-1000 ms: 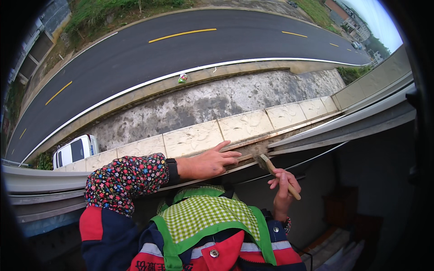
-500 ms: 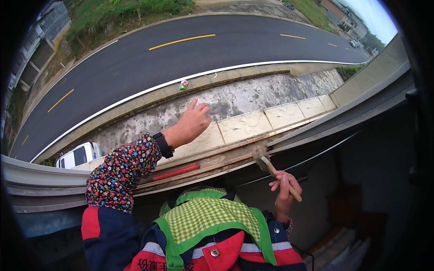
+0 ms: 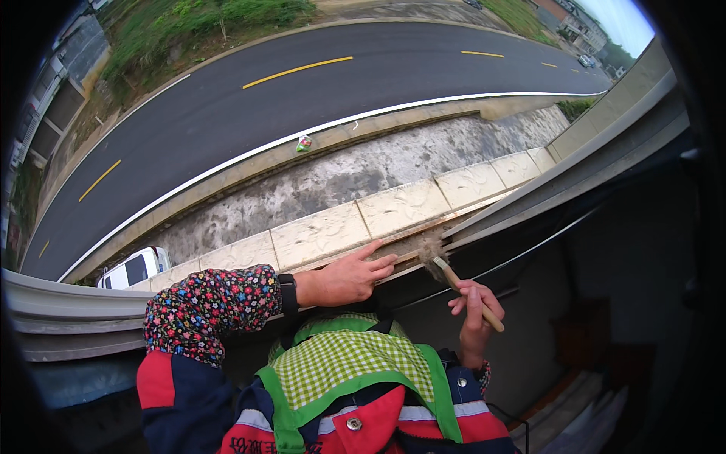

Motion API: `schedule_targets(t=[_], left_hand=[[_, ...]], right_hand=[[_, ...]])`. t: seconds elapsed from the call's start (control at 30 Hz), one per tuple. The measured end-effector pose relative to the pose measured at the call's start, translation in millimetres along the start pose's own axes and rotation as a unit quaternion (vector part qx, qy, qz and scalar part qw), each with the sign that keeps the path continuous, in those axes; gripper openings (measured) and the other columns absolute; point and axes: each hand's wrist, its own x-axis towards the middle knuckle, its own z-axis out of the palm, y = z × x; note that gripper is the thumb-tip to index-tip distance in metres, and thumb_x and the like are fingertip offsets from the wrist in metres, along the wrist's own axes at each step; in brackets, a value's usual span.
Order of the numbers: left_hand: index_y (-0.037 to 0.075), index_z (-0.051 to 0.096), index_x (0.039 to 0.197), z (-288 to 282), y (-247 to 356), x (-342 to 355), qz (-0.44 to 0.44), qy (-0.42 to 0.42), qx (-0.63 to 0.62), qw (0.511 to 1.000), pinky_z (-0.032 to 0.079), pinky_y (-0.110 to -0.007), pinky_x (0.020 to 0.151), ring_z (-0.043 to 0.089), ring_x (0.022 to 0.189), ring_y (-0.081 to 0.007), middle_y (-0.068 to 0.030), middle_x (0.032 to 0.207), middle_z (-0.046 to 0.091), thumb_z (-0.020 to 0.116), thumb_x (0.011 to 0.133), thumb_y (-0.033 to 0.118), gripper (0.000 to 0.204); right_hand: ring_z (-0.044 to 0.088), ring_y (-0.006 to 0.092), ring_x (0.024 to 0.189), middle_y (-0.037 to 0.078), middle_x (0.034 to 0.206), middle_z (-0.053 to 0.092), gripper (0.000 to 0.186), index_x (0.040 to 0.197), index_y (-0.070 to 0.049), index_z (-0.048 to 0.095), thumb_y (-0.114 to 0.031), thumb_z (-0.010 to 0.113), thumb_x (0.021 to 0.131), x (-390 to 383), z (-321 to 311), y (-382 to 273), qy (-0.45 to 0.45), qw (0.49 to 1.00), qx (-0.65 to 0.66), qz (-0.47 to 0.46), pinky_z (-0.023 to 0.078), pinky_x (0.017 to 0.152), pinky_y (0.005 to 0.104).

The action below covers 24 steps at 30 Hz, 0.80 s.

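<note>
My right hand (image 3: 473, 314) grips the wooden handle of a small paint brush (image 3: 454, 276), whose worn bristles touch the edge of a tiled ledge (image 3: 393, 212). My left hand (image 3: 348, 278), in a flowered sleeve with a dark wristband, lies flat on the ledge's inner edge just left of the bristles, fingers stretched toward them. Below both hands are a green checked apron and a red and navy jacket.
A grey metal rail (image 3: 68, 310) runs along the ledge from left to right. Far below lie a stained concrete strip (image 3: 363, 170), a curved asphalt road (image 3: 302, 83) with yellow marks, a white car (image 3: 132, 268) and a grassy verge (image 3: 204, 23).
My left hand, lifted over the ledge half a second ago, has come back down flat on the ledge edge beside the brush. The right hand still holds the brush in the same spot.
</note>
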Motion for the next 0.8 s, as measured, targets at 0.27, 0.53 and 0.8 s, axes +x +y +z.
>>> schedule_targets(t=[0.27, 0.53, 0.8], left_hand=[[0.011, 0.071, 0.074, 9, -12, 2, 0.002, 0.024, -0.105, 0.994, 0.02, -0.062, 0.121, 0.049, 0.132, -0.026, -0.0069, 0.111, 0.062, 0.064, 0.077, 0.014, 0.008], [0.005, 0.067, 0.088, -19, -94, 0, -0.216, 0.104, 0.013, 0.971, 0.035, -0.049, 0.112, 0.058, 0.114, -0.0245, -0.0072, 0.099, 0.061, 0.063, 0.08, 0.006, 0.009], [0.007, 0.068, 0.115, 33, -86, 80, -0.022, 0.07, -0.078, 0.994, 0.023, -0.057, 0.12, 0.043, 0.141, -0.0251, -0.006, 0.129, 0.064, 0.051, 0.093, 0.018, 0.03]], right_hand=[[0.057, 0.0088, 0.06, 0.018, 0.103, 0.069, 0.017, 0.094, 0.007, 0.064, -0.003, 0.052, 0.1, -1, -1, -1, 0.003, 1.0, 0.0, -0.007, 0.056, 0.065, 0.0269], [0.056, 0.009, 0.059, 0.018, 0.103, 0.069, 0.018, 0.093, 0.007, 0.064, -0.006, 0.053, 0.1, -3, -6, 1, 0.036, 0.999, 0.008, -0.008, 0.056, 0.064, 0.0277], [0.055, 0.0115, 0.058, 0.018, 0.102, 0.069, 0.021, 0.094, 0.005, 0.063, -0.01, 0.05, 0.101, -4, -13, -2, 0.067, 0.997, -0.032, -0.034, 0.055, 0.063, 0.0296]])
